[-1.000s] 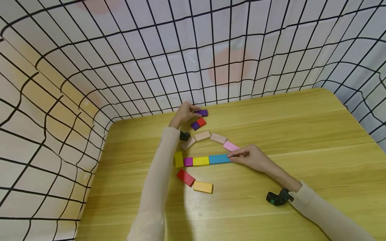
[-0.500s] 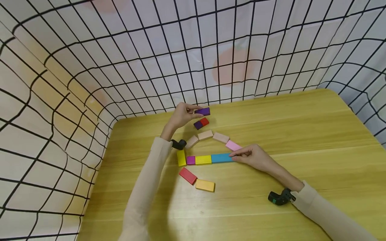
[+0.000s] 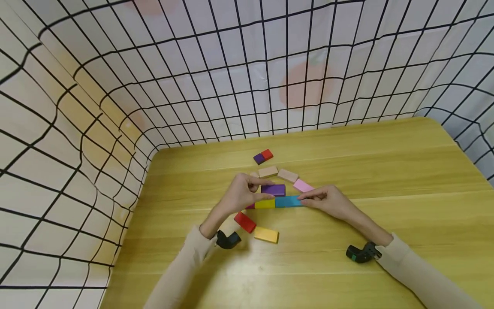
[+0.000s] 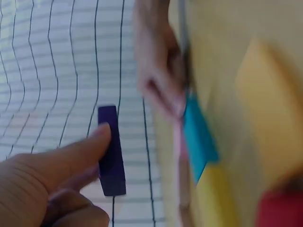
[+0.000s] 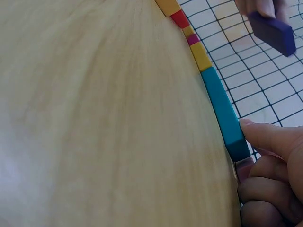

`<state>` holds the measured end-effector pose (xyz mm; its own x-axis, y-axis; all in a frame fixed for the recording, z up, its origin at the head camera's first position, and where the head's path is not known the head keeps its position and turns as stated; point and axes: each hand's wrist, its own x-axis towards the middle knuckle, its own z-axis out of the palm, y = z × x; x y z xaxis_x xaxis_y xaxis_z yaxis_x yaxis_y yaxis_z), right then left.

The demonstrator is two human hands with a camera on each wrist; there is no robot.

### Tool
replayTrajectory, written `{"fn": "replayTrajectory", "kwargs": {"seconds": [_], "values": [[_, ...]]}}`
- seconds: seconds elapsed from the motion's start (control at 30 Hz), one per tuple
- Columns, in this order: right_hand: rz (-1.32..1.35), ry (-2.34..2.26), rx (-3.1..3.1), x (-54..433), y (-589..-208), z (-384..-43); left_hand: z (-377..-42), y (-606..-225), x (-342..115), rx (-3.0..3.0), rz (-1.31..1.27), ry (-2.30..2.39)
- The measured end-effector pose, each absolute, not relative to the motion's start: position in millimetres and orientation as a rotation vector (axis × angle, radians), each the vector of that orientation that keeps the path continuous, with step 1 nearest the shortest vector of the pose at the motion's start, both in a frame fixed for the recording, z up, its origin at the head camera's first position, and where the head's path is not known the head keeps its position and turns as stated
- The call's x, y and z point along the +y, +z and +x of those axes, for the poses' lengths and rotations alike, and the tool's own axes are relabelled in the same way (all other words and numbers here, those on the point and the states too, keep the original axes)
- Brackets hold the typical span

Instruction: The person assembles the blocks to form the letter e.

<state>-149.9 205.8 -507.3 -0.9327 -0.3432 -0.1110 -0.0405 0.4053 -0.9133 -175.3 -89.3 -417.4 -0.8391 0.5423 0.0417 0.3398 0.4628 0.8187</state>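
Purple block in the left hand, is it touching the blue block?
Apart: the right wrist view shows black mesh between the raised purple block and the blue block.

Blk row (image 3: pixel 287 201) on tbl (image 3: pixel 366 159) (mesh (image 3: pixel 287 55) behind)

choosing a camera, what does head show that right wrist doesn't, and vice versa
Only head: the small red block and small dark purple block, plus the pale wooden blocks.
Only right wrist: the yellow end block between the magenta block and larger red block.
Both: the left hand holding the purple block, the right hand at the blue block, and the orange block.
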Motion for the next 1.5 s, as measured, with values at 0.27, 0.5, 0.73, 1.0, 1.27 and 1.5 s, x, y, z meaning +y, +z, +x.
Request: {"fn": "replayTrajectory", "kwargs": {"seconds": [0.27,0.5,0.73,1.0,1.27,1.5], "values": [[-0.355,-1.556,2.381,207.0,-510.4,-150.6,-121.2,-441.3,-69.5,2.499,0.705,1.237],[-0.347,-1.569,2.364,204.4,-507.4,-150.3,-97.3,-456.3,-57.1,2.497,0.713,1.125],[-0.338,-1.565,2.362,204.3,-507.2,-149.8,-84.5,-468.6,-50.0,2.624,0.739,0.930],[-0.342,-1.570,2.364,204.5,-508.0,-150.3,-82.3,-471.7,-53.3,2.663,0.778,0.829],[-0.347,-1.556,2.374,204.7,-507.2,-150.6,-87.6,-469.5,-60.7,2.674,0.841,0.774],[-0.339,-1.561,2.371,203.5,-506.7,-150.6,-87.8,-467.9,-62.3,2.654,0.855,0.772]]}}
